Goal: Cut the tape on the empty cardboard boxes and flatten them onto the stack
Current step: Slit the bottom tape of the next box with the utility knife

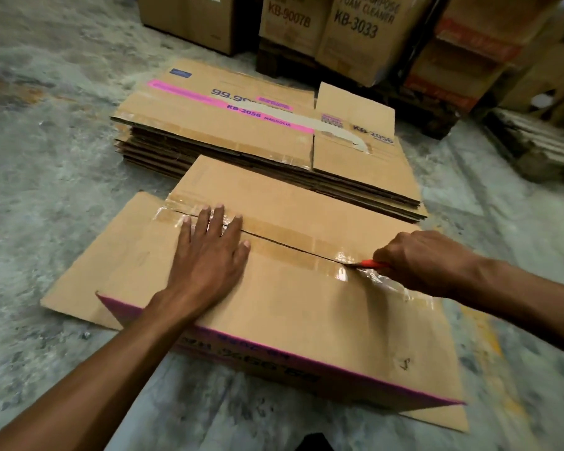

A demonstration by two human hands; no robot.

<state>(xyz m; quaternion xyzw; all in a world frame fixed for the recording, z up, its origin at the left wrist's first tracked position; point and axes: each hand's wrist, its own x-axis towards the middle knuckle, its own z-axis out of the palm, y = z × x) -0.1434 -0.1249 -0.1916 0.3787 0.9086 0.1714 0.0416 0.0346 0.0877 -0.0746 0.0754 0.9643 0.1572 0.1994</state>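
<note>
A brown cardboard box (306,307) with a pink lower edge stands on the concrete floor in front of me, its taped seam facing up. Clear tape (342,271) runs along the seam, which is split open from the left end to the blade. My left hand (209,255) lies flat, fingers spread, on the box's near flap beside the seam. My right hand (424,258) grips a red box cutter (372,264) whose tip sits in the seam near the right end. Just behind the box lies the stack of flattened boxes (258,135), its top sheet printed pink.
Full cartons (355,30) marked KB-3033 and KB-9007B stand on a dark pallet behind the stack. More cartons (489,60) are piled at the right. A pale pallet (541,144) lies on the floor at far right. Bare concrete floor (46,125) spreads to the left.
</note>
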